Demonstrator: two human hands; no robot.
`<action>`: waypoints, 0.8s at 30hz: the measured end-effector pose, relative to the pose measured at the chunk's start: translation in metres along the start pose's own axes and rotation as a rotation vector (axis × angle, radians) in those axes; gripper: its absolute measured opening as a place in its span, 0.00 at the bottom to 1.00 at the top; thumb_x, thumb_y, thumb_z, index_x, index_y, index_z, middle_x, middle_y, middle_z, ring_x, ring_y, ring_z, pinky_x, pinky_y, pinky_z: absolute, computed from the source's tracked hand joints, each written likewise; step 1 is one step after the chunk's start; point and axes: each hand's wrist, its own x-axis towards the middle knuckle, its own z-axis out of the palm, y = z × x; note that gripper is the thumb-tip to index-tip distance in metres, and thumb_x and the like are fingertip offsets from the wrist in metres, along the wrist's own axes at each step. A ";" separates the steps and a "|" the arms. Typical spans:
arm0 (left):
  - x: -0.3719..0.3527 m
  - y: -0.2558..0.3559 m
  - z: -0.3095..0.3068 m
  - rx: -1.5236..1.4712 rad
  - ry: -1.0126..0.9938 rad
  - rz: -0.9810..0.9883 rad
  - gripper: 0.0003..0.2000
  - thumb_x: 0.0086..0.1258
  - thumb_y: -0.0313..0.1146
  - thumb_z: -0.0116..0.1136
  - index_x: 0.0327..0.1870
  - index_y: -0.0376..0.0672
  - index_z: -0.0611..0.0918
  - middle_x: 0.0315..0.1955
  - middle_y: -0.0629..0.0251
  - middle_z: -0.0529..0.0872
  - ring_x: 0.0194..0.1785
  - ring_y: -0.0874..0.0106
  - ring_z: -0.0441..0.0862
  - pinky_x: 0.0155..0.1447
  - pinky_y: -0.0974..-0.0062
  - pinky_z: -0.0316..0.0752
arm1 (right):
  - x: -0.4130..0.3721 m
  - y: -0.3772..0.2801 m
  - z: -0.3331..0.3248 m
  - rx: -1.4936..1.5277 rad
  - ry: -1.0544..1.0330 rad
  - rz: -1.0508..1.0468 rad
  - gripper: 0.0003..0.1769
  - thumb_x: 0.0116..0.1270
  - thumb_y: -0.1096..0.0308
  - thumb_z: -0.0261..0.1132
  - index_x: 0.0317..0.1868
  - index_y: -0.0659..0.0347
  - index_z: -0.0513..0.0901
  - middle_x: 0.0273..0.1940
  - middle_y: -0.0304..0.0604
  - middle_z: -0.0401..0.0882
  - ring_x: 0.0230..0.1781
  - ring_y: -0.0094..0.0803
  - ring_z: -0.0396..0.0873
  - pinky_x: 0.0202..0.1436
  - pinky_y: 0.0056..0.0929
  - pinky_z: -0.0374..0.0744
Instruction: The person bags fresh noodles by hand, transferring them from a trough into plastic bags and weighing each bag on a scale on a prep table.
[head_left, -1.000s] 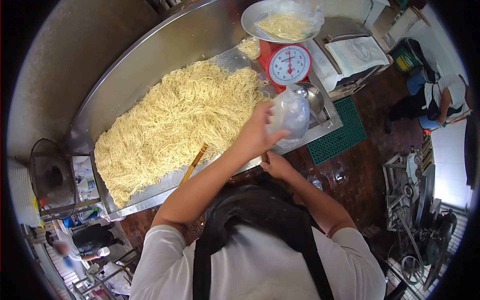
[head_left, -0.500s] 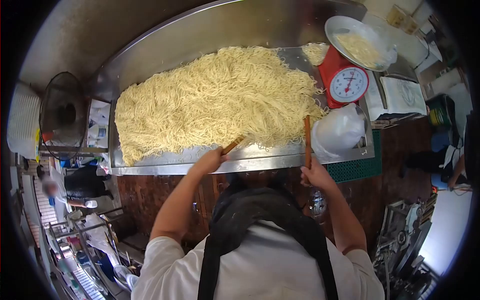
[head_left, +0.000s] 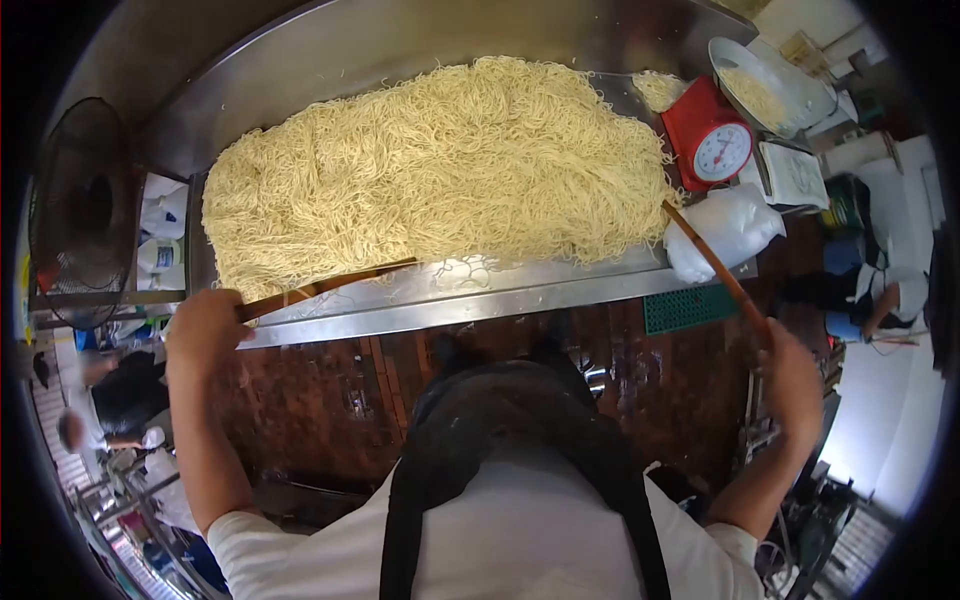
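Observation:
A broad heap of pale yellow noodles [head_left: 430,170] lies on a metal work table [head_left: 480,302] with a raised back wall. At the table's front left corner, my left hand [head_left: 203,335] is closed round a long brown wooden stick [head_left: 335,283]. That stick lies nearly level along the heap's front edge, its tip near the middle. Beyond the table's front right, my right hand [head_left: 793,385] grips a second wooden stick [head_left: 722,270]. It slants up and left, with its tip at the right edge of the noodles.
Right of the noodles are a red dial scale [head_left: 705,135] carrying a metal pan [head_left: 775,95], a filled clear plastic bag [head_left: 720,232] and a small noodle pile [head_left: 658,90]. A fan [head_left: 92,210] stands left. Other people [head_left: 125,395] are at both sides.
Both hands have moved outward, left hand to the left and right hand to the right, each with its stick. The left stick now lies flatter. The view has shifted slightly.

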 end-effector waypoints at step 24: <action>-0.045 -0.125 0.067 -0.713 0.015 -0.129 0.14 0.64 0.35 0.70 0.43 0.34 0.84 0.21 0.63 0.81 0.24 0.69 0.77 0.32 0.67 0.71 | 0.048 -0.245 0.019 0.231 0.067 -0.667 0.26 0.71 0.69 0.62 0.69 0.58 0.74 0.43 0.60 0.84 0.40 0.60 0.82 0.44 0.49 0.80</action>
